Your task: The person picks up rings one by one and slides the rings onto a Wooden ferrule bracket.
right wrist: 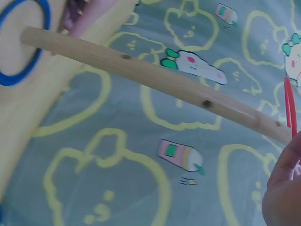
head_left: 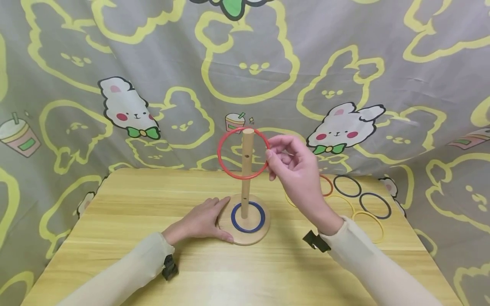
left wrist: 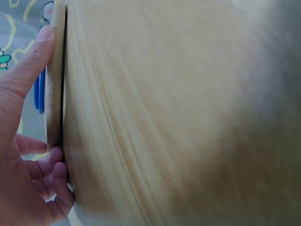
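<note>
Ring [head_left: 219, 154], red: light and stiff, I judge; best hold at right side. Right grip [head_left: 297, 172] pinches there; left grip [head_left: 199, 219] holds base [head_left: 250, 239].

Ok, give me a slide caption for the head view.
Right hand pinches a red ring by the top of the post; left hand holds the base, blue rings around the post.
</note>
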A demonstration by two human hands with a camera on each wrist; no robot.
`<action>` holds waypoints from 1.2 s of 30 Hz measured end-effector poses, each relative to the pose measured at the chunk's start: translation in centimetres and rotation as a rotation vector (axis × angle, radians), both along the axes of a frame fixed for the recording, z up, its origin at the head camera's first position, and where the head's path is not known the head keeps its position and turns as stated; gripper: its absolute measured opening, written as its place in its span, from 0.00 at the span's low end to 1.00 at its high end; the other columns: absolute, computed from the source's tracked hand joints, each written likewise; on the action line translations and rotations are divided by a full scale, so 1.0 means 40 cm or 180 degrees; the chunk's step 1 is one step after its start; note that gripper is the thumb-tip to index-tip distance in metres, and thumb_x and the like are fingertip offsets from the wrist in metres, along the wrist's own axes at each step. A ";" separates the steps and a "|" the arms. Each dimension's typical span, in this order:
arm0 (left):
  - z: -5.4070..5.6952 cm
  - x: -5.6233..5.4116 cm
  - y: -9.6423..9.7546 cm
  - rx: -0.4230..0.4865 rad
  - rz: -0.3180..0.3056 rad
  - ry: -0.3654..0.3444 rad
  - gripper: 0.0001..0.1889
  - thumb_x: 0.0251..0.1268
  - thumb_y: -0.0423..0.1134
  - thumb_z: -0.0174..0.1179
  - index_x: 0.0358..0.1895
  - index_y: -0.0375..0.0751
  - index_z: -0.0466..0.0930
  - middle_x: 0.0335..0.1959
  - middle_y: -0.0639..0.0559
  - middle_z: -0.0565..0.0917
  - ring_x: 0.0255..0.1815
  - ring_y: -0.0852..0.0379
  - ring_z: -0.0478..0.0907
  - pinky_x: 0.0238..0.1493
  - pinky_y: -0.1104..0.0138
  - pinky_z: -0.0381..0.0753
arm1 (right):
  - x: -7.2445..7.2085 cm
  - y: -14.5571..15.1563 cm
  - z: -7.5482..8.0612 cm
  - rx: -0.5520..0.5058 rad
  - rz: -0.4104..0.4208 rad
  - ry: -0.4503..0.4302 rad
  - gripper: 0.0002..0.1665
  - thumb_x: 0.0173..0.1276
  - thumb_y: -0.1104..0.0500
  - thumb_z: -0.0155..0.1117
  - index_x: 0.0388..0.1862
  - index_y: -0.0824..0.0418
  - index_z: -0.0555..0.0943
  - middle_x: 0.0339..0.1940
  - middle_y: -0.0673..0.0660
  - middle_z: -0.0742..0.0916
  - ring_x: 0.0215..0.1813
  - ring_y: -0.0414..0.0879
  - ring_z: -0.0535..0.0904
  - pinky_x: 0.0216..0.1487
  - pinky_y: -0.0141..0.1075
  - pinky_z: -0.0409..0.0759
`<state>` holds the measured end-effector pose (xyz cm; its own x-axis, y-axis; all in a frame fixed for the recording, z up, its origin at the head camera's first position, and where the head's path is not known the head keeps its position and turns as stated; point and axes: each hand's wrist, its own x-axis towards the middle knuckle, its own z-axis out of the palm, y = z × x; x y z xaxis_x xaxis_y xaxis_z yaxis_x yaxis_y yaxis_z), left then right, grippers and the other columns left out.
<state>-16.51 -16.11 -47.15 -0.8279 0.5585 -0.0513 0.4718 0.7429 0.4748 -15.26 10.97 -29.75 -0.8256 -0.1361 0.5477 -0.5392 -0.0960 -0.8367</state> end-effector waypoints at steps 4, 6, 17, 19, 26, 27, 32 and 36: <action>0.002 0.000 0.001 0.0005 0.0002 0.0006 0.70 0.48 0.75 0.80 0.86 0.32 0.60 0.68 0.35 0.78 0.66 0.41 0.76 0.63 0.46 0.80 | -0.013 0.008 -0.051 0.0173 -0.0053 -0.0305 0.14 0.77 0.72 0.66 0.59 0.71 0.81 0.39 0.65 0.83 0.29 0.45 0.81 0.29 0.34 0.84; 0.003 0.000 0.001 0.0008 0.0002 0.0003 0.70 0.48 0.75 0.80 0.86 0.33 0.60 0.68 0.36 0.78 0.65 0.41 0.76 0.63 0.46 0.80 | -0.022 0.015 -0.086 0.0283 -0.0080 -0.0459 0.13 0.77 0.71 0.66 0.58 0.71 0.81 0.39 0.65 0.84 0.29 0.47 0.82 0.30 0.34 0.84; -0.009 0.008 0.002 0.0057 0.0060 -0.0016 0.71 0.47 0.76 0.80 0.87 0.36 0.59 0.68 0.37 0.78 0.65 0.43 0.76 0.63 0.46 0.80 | -0.051 0.053 -0.284 0.0868 0.0004 -0.1567 0.14 0.76 0.71 0.66 0.57 0.75 0.80 0.39 0.60 0.85 0.30 0.46 0.84 0.33 0.32 0.84; -0.010 0.008 0.003 0.0049 0.0062 -0.0009 0.71 0.47 0.76 0.80 0.87 0.35 0.59 0.69 0.36 0.78 0.66 0.42 0.76 0.64 0.45 0.80 | -0.054 0.058 -0.309 0.0938 0.0005 -0.1669 0.14 0.75 0.70 0.66 0.56 0.76 0.80 0.39 0.60 0.85 0.29 0.45 0.83 0.32 0.31 0.84; -0.007 0.007 0.003 0.0074 0.0073 0.0036 0.71 0.46 0.74 0.82 0.85 0.32 0.61 0.68 0.34 0.78 0.66 0.41 0.76 0.64 0.45 0.80 | -0.062 0.070 -0.386 0.1264 0.0169 -0.1873 0.12 0.75 0.71 0.65 0.55 0.76 0.82 0.34 0.59 0.86 0.29 0.43 0.82 0.31 0.30 0.83; -0.007 0.007 0.002 0.0073 0.0073 0.0044 0.71 0.46 0.74 0.82 0.85 0.32 0.61 0.68 0.34 0.78 0.66 0.41 0.76 0.64 0.45 0.80 | -0.063 0.069 -0.395 0.1303 0.0204 -0.1898 0.12 0.76 0.72 0.65 0.55 0.76 0.82 0.34 0.59 0.86 0.30 0.43 0.82 0.31 0.30 0.83; -0.011 0.006 -0.001 0.0060 0.0050 0.0075 0.70 0.46 0.75 0.81 0.85 0.32 0.61 0.68 0.35 0.79 0.65 0.41 0.76 0.63 0.46 0.80 | -0.060 0.070 -0.422 0.1435 0.0214 -0.1882 0.10 0.78 0.70 0.66 0.54 0.75 0.82 0.34 0.59 0.86 0.30 0.44 0.83 0.31 0.30 0.84; -0.011 0.005 -0.001 0.0062 0.0048 0.0069 0.71 0.47 0.75 0.80 0.85 0.32 0.60 0.67 0.36 0.79 0.64 0.42 0.77 0.63 0.46 0.80 | -0.062 0.083 -0.427 0.1574 0.0036 -0.1841 0.07 0.78 0.68 0.67 0.50 0.70 0.84 0.33 0.57 0.86 0.30 0.45 0.83 0.31 0.31 0.84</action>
<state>-16.31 -16.16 -47.61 -0.8369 0.5468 -0.0225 0.4711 0.7406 0.4791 -17.73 14.30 -46.81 -0.9597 -0.2632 -0.0989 -0.0028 0.3606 -0.9327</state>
